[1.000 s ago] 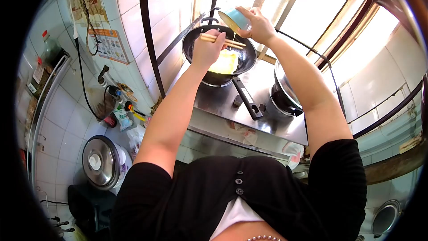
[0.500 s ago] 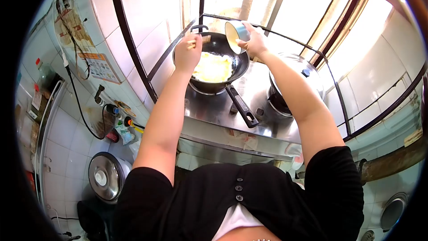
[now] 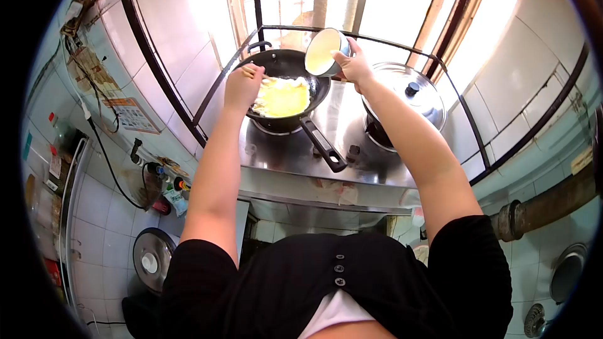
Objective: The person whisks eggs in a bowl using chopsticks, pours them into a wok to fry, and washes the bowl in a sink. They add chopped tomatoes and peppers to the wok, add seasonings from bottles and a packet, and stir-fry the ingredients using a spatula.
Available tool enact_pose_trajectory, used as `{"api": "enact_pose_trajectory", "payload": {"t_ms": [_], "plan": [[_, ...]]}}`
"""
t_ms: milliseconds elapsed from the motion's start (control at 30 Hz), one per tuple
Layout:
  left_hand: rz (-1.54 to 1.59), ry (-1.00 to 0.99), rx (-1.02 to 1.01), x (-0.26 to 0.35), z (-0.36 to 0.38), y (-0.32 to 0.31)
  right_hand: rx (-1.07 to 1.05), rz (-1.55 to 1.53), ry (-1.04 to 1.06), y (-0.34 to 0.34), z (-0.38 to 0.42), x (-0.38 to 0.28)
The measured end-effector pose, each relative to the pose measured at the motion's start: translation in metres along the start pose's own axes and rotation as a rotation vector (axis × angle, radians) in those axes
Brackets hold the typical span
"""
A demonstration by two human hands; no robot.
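Note:
My left hand (image 3: 242,93) is closed around light wooden chopsticks (image 3: 249,73) at the left rim of a black frying pan (image 3: 290,61). The chopsticks' lower ends are mostly hidden by the hand. Yellow egg (image 3: 284,98) with paler, ruffled edges spreads over the pan's bottom. In my right hand (image 3: 357,68) is a bowl (image 3: 323,54), pale inside and blue outside, gripped by its side. It is tilted, its mouth facing left and toward me, beside the pan's upper right rim. The pan's black handle (image 3: 323,145) points toward me and to the right, with no hand on it.
A lidded pot (image 3: 392,81) stands on the right burner of the steel stove (image 3: 270,154). A black metal rail (image 3: 452,78) runs round the back and sides. Below left is a round steel-lidded appliance (image 3: 154,257). A pipe (image 3: 540,213) crosses at the right.
The camera view has shifted, so the stove appears further left. My right hand has turned the bowl, showing more of its inside. My left hand sits slightly further left against the pan.

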State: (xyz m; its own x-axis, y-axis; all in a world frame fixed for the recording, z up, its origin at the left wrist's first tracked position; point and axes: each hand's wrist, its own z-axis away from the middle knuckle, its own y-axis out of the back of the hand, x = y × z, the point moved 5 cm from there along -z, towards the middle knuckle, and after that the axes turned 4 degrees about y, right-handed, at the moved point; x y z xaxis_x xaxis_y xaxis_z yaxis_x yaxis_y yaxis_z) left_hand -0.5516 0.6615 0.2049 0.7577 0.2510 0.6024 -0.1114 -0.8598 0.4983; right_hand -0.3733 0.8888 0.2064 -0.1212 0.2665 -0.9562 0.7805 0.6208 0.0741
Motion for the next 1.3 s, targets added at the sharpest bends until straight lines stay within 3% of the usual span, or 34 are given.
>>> {"api": "enact_pose_trajectory", "payload": {"t_ms": [67, 167, 267, 300, 367, 400, 467, 567, 633, 733, 800, 833, 967, 1033, 1167, 1300], "plan": [[0.106, 0.049, 0.096, 0.015, 0.002, 0.02, 0.056, -0.099, -0.133, 0.004, 0.009, 0.005], [0.817, 0.172, 0.188, 0.044, 0.025, 0.039, 0.188, -0.266, -0.254, 0.008, 0.056, -0.011], [1.06, 0.211, 0.1, 0.079, 0.065, 0.048, 0.209, -0.38, -0.21, 0.016, 0.109, -0.02], [0.989, 0.226, 0.135, 0.082, 0.078, 0.05, 0.268, -0.543, -0.133, 0.017, 0.138, -0.029], [1.041, 0.165, 0.036, 0.1, 0.105, 0.056, 0.255, -0.746, -0.135, 0.025, 0.195, -0.038], [1.029, 0.086, 0.087, 0.099, 0.117, 0.056, 0.232, -0.809, -0.115, 0.034, 0.231, -0.051], [0.999, 0.059, -0.087, 0.087, 0.135, 0.061, 0.215, -0.773, -0.104, 0.053, 0.29, -0.055], [1.025, -0.316, -0.272, 0.153, 0.177, 0.065, 0.304, -0.798, -0.054, 0.084, 0.373, -0.072], [1.099, -0.44, -0.356, 0.187, 0.204, 0.051, 0.355, -0.627, -0.015, 0.108, 0.425, -0.082], [1.218, -0.441, -0.63, 0.221, 0.237, 0.011, 0.507, -0.496, 0.074, 0.138, 0.492, -0.076], [1.173, -0.483, -0.791, 0.251, 0.272, -0.01, 0.737, -0.509, 0.298, 0.146, 0.536, -0.052], [1.134, -0.517, -0.882, 0.261, 0.292, -0.021, 0.837, -0.514, 0.206, 0.148, 0.565, -0.039], [0.998, -0.329, -1.449, 0.286, 0.392, -0.059, 1.192, -0.732, -0.035, 0.142, 0.674, 0.012], [1.001, -0.257, -1.587, 0.289, 0.439, -0.073, 1.357, -0.732, -0.148, 0.131, 0.72, 0.017], [0.976, -0.048, -1.791, 0.288, 0.495, -0.085, 1.691, -0.808, -0.16, 0.133, 0.803, 0.051], [0.963, 0.014, -1.821, 0.291, 0.526, -0.087, 1.832, -0.747, -0.154, 0.168, 0.887, 0.113]]}}
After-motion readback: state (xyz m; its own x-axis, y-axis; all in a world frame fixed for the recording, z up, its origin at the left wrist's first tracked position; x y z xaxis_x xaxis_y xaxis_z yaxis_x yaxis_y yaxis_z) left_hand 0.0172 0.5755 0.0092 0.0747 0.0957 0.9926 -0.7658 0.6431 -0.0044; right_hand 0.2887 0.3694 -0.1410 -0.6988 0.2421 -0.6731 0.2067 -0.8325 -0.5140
